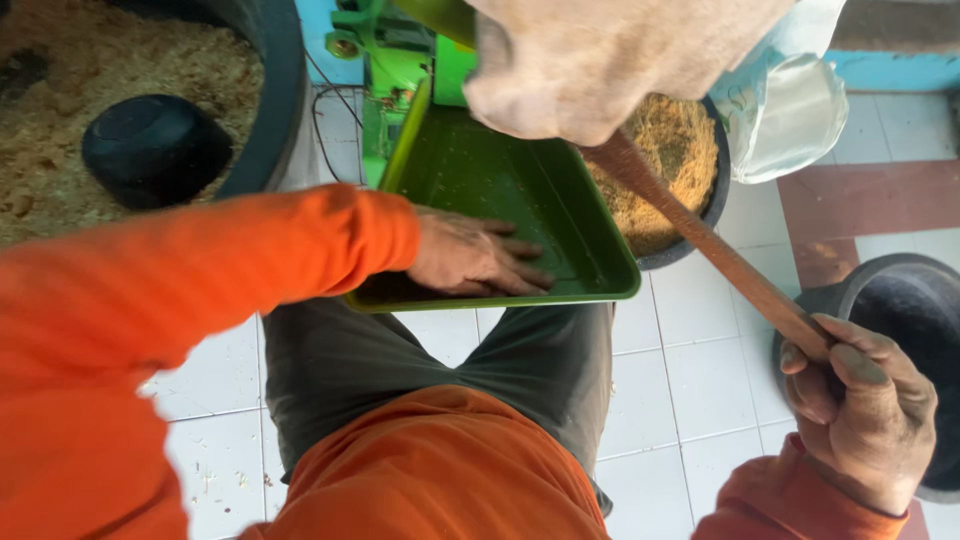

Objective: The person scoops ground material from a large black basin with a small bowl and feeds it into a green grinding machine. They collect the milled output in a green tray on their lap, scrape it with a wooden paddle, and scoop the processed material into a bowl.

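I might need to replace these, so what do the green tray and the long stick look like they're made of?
Green tray: probably moulded plastic, judging by its even colour, soft sheen and rounded rim. Long stick in the right hand: looks like wood, brown, matte and worn smooth.

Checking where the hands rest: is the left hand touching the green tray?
Touching. The head view shows the left hand lying palm-down, fingers spread flat on the floor of the green tray, with no gap visible beneath them.
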Action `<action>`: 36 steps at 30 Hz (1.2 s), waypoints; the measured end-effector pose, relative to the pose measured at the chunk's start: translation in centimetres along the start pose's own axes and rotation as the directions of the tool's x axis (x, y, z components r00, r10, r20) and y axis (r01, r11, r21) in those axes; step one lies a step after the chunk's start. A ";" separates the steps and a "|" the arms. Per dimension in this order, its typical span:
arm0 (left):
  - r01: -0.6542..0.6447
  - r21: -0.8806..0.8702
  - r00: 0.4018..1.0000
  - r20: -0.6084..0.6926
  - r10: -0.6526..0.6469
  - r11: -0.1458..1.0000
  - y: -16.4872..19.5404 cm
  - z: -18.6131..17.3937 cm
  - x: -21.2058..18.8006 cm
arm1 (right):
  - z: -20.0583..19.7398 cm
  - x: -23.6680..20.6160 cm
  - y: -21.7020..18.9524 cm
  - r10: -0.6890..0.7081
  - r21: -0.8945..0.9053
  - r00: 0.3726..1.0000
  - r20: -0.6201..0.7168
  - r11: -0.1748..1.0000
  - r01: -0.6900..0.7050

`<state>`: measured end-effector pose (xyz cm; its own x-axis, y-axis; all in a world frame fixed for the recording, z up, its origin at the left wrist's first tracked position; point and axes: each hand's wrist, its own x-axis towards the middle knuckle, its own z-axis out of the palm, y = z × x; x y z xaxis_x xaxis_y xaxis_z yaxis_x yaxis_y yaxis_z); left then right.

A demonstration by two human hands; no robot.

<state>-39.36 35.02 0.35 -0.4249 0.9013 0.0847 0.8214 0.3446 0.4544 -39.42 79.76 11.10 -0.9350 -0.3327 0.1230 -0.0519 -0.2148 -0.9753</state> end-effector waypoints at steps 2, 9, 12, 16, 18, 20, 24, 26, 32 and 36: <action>-0.117 0.322 0.987 -0.066 0.145 0.940 -2.3 0.2 1.0 | -1.5 -0.7 0.4 0.008 0.002 0.999 -0.043 1.000 -0.008; 0.497 0.488 0.851 -0.112 -0.513 0.717 -5.9 -3.3 2.1 | -6.9 -2.5 1.1 0.062 0.046 0.995 -0.082 0.997 -0.058; 0.022 -0.018 0.972 -0.236 -0.026 1.000 -2.2 -0.4 5.0 | -9.0 -2.2 1.8 0.083 0.165 0.996 0.009 0.983 -0.084; 0.407 -0.103 0.906 -0.083 -0.416 0.907 -2.8 -0.7 5.3 | -11.0 -2.4 3.2 0.076 0.234 0.997 0.006 0.969 -0.075; 0.678 0.128 0.734 -0.062 -0.676 0.724 -4.8 -2.4 3.5 | -11.8 -2.9 4.0 0.066 0.187 0.998 -0.012 0.980 -0.062; 0.683 0.266 0.730 -0.211 -0.650 0.680 -5.1 -2.6 2.6 | -12.6 -3.2 4.6 0.066 0.177 0.998 -0.018 0.982 -0.061; 0.254 0.392 0.897 -0.438 -0.063 0.884 -1.6 -1.3 3.1 | -13.7 -2.5 5.8 0.075 0.203 0.996 0.041 0.976 -0.082; 0.265 0.519 0.923 -0.380 -0.059 0.813 -0.5 -1.8 3.5 | -13.4 -1.6 6.1 0.098 0.231 0.991 0.086 0.966 -0.116; 0.730 -0.116 0.545 -0.495 -0.677 0.673 -3.3 -4.7 0.0 | -8.9 0.3 5.2 0.044 -0.204 0.992 0.122 0.979 -0.019; 0.601 0.116 0.612 -0.703 -0.362 0.791 -1.1 -3.9 -1.1 | -5.8 1.8 3.0 0.037 -0.454 0.993 0.110 0.891 0.017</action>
<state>-41.24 32.62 3.24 -0.8248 0.2425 0.5109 0.4386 0.8446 0.3071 -43.33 83.87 7.33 -0.8918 -0.4398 0.1059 -0.2211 0.2196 -0.9502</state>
